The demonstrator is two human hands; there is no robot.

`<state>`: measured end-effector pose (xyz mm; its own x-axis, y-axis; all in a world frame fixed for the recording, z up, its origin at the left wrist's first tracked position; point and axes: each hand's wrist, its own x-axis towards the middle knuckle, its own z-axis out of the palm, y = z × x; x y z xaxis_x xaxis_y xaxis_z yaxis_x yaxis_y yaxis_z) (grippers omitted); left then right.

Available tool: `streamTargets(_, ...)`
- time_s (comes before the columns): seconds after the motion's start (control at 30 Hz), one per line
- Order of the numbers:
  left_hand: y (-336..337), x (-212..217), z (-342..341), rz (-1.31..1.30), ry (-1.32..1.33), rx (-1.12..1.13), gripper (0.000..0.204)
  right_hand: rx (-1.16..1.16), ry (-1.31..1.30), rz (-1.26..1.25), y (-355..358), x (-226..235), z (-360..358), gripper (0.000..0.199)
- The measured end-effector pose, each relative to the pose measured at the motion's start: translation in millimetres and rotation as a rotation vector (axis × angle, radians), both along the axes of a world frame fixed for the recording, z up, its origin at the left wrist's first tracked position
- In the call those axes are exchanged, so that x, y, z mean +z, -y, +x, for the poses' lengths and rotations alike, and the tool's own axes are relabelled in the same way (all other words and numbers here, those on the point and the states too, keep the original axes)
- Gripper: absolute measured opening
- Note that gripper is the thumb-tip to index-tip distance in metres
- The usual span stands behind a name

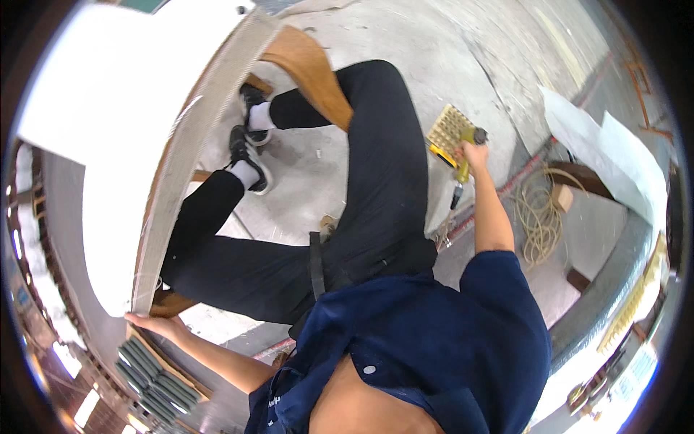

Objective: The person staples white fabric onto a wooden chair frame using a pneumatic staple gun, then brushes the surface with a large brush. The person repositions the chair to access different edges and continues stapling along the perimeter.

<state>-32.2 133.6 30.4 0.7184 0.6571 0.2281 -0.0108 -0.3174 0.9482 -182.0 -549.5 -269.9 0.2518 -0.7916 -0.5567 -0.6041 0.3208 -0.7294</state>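
A large white-covered furniture piece rises on my left, with a beige fabric strip along its near edge. At its bottom corner is my left hand, fingers closed on the edge; some of them are hidden. A curved brown wooden part of the piece reaches over my leg. Away to the right, my right hand wraps round a yellow-green air tool, shaped like a stapler or nail gun, with a black fitting at its lower end. Just beyond that hand lies a pale yellow box with rows of small dots.
My legs in black trousers stretch between the furniture piece and the tool. A coiled pale hose lies on the right beside a small wooden block. White sheeting hangs at the far right. Dark green padded rolls sit below my left hand.
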Motion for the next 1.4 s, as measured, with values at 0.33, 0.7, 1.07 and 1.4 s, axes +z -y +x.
streamTargets(0.33, 227.5, -17.8, -5.6, -0.015, -0.057, -1.057, 0.033, 0.092, 0.155, -0.238, -31.0, 97.9, 18.3, 0.016)
streamTargets(0.7, 358.0, -31.7, 81.0, -1.065, 0.288, -0.933, 0.055, 0.504, 0.652, -0.235, -158.0, 344.8, 110.7, 0.017)
streamTargets(1.07, 309.5, -10.7, 86.6, -1.062, 0.330, -0.797, 0.053, 0.751, 0.806, -0.310, -224.7, 370.2, 151.7, 0.015)
streamTargets(1.4, 305.0, -8.2, 82.9, -1.136, 0.346, -0.744, 0.050, 0.785, 0.781, -0.375, -225.8, 367.3, 157.5, 0.009)
